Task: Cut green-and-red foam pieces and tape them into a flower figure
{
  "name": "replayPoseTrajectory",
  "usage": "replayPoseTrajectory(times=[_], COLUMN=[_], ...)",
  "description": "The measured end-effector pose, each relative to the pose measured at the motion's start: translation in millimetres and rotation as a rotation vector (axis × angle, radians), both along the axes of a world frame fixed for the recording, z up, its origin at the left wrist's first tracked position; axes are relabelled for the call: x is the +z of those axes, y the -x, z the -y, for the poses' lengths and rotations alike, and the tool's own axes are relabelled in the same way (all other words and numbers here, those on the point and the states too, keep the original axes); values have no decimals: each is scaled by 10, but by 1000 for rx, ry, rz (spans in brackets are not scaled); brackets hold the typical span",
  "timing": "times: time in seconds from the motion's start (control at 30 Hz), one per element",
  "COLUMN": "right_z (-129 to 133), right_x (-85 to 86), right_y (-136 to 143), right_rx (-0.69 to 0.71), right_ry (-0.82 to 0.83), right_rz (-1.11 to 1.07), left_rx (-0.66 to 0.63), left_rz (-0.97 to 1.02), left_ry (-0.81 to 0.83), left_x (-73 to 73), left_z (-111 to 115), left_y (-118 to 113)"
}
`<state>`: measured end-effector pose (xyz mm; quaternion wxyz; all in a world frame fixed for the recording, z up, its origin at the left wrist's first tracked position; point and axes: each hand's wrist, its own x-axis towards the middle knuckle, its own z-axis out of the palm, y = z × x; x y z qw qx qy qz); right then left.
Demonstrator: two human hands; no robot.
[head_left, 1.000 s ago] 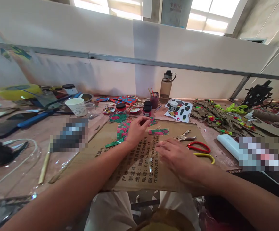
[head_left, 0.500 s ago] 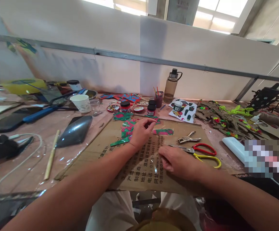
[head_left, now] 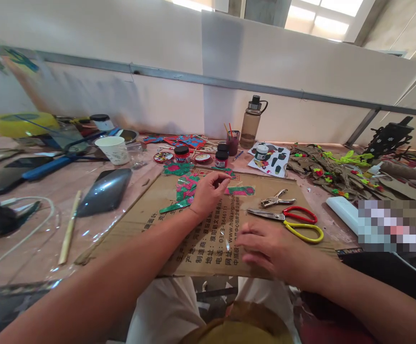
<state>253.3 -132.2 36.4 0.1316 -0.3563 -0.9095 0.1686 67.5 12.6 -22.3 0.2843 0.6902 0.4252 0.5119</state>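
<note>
Drew the right hand (head_left: pixel 272 248) down from the scissors (head_left: pixel 283 217), fingers half open. Saw them sideways, right of centre, blades pointing left, farther from the curled left hand (head_left: pixel 207 197). Couldn't tell about anything held.

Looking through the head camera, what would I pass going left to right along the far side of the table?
Yellow roll → paper cup → left-hand red jar → round red-rimmed lid → cup holding thin sticks → drinking bottle → heap of cardboard pieces.
</note>
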Motion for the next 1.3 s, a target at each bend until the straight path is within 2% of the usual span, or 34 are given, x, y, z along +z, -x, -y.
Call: replayPoseTrajectory(times=[0.07, 0.13, 0.23, 0.3, 0.5, 0.67, 0.8, 0.87, 0.93, 0.97, 1.03, 1.07, 1.17, 1.23, 1.3], right_z=[-118, -206, -284, -328, -464, -446, -461, -488, -483, -454, -326, -228, 138, 364, 513], right_x=[-89, -131, -144, -150, -163, -154, -221, -225, -160, -99, 58, 142, 332, 377, 369], right_y=[111, 214, 330, 366, 291, 298, 354, 319, 215, 139, -43, -140, -399, -520, -592], right_rx=[95, 224, 334, 349, 301, 283, 181, 86, -28, -69, -50, -14, -28, 8, -31], right_ry=[-167, -266, -345, -358, -161, -107, -94, -78, -51, -14, 130, 229, 599, 660, 595], right_rz=[100, 228, 374, 402, 178, 172, 154, -11, -201, -255, -256, -218, -5, 71, 81], left_rx=[4, 8, 8, 2, -6, 0, -6, -3, -3, -2, 0, -1, -10, -14, -13], left_rz=[-6, -27, -55, -58, -35, -54, -34, -19, -19, -22, -21, -12, 18, 20, 12], left_ry=[-9, -25, -44, -40, -23, -15, 14, 20, 15, 13, 14, 19, 29, 30, 32], left_x=[6, 13, 24, 28, 46, 46, 26, 24, 27, 29, 29, 26, 14, 12, 18], left_z=[10, 22, 36, 38, 15, 7, -4, -11, -16, -19, -25, -29, -37, -37, -33], left_y=[8, 13, 15, 15, 29, 33, 33, 40, 49, 52, 55, 53, 43, 36, 33])
